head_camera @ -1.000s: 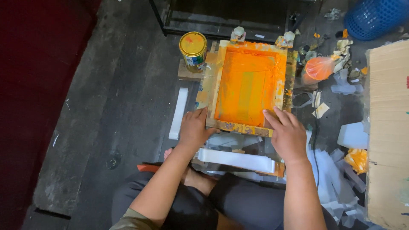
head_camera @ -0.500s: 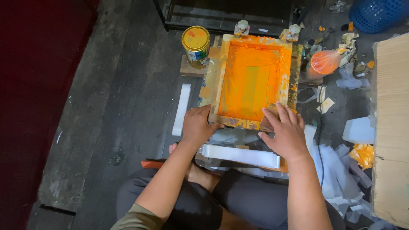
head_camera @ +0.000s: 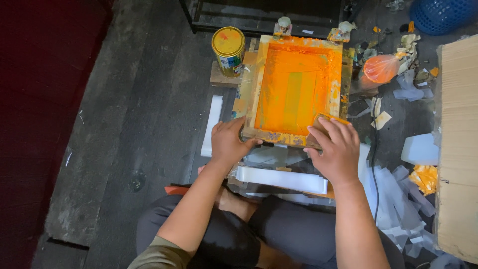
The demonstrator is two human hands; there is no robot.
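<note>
Nearest the seated person, a stack of white strips (head_camera: 281, 179) lies on the floor (head_camera: 149, 124) just before the screen frame (head_camera: 294, 87). The left hand (head_camera: 228, 144) clamps the frame's near left corner, fingers curled over the wood. The right hand (head_camera: 336, 149) presses, fingers together, on a squeegee (head_camera: 326, 122) at the frame's near right corner. Orange ink already covers most of the mesh, so spreading looks well along, though the pale green centre reads thinner. Beyond the frame's far left corner stands a yellow-lidded can (head_camera: 228, 50); right of the frame lie an orange bag (head_camera: 381, 68), paper scraps (head_camera: 393, 189) and cardboard (head_camera: 458, 139), crowding that side.
</note>
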